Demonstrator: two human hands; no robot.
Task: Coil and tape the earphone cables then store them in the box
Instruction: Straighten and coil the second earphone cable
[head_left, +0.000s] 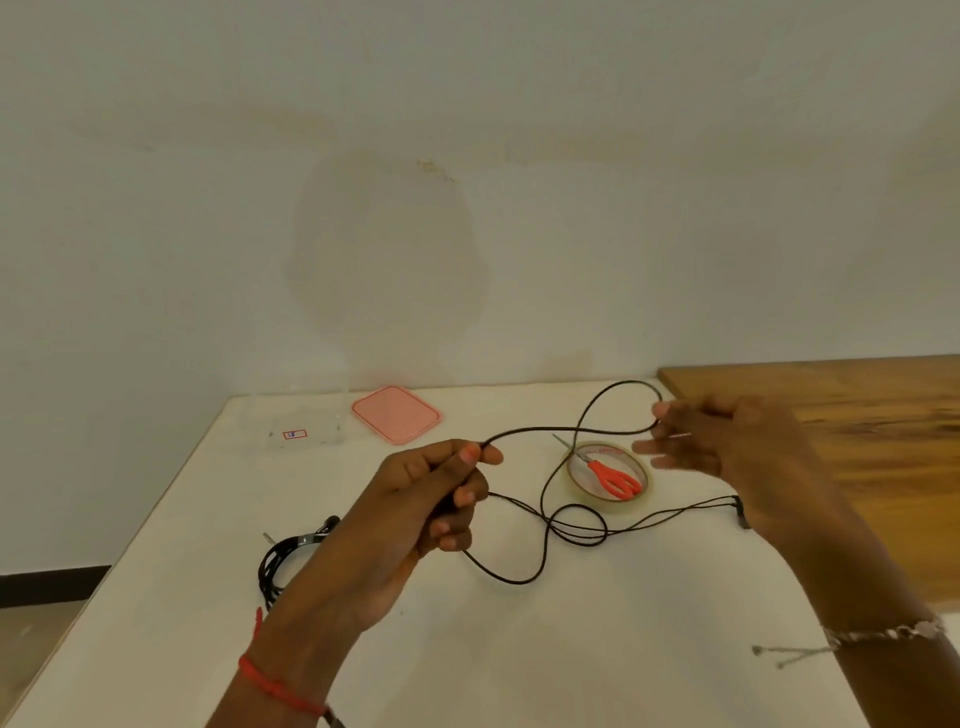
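Lying leftmost on the white table (571, 649) is a coiled earphone bundle (280, 560), the clear box (306, 428) and pink lid (396, 414) behind it, while the left hand (436, 499) grips the loose earphone cable (540, 428) in curled fingers, its loop passing above the tape roll (576, 480) and red scissors (613, 478) to the right hand (727, 447), which pinches it.

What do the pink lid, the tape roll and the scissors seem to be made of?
The lid looks like matte pink plastic, with a moulded rim. The tape roll seems clear glossy film; the table shows through. The scissors: orange handles look plastic, grey blade looks metal.
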